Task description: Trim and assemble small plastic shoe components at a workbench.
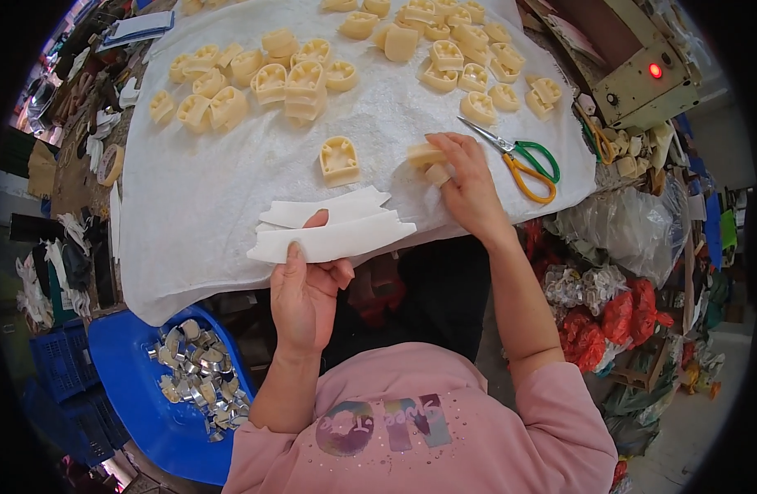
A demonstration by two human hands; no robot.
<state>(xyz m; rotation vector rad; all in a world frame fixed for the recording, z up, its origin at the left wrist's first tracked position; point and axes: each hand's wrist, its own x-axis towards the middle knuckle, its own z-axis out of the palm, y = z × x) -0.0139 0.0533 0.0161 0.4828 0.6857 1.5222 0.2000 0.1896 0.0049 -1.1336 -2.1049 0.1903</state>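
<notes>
My left hand (303, 300) is closed on white curved strips (358, 235) with notched ends, at the near edge of the cloth. Its thumb presses on the front strip, and a fingertip shows between that one and the strip behind. My right hand (471, 188) grips a cream moulded piece (425, 154) just above the cloth, its fingers partly covering it. Between the hands, slightly farther off, a single arch-shaped cream piece (339, 161) lies with its hollow side up. Scissors (510, 151) with green and orange handles rest to the right of my right hand, blades parted a little.
Many more cream pieces (304, 89) are heaped across the far part of the white cloth (189, 198). A blue tub (140, 403) of shiny metal-edged parts stands below left. At far right is a metal box (642, 90) with a lit red lamp; plastic bags (634, 230) lie beneath.
</notes>
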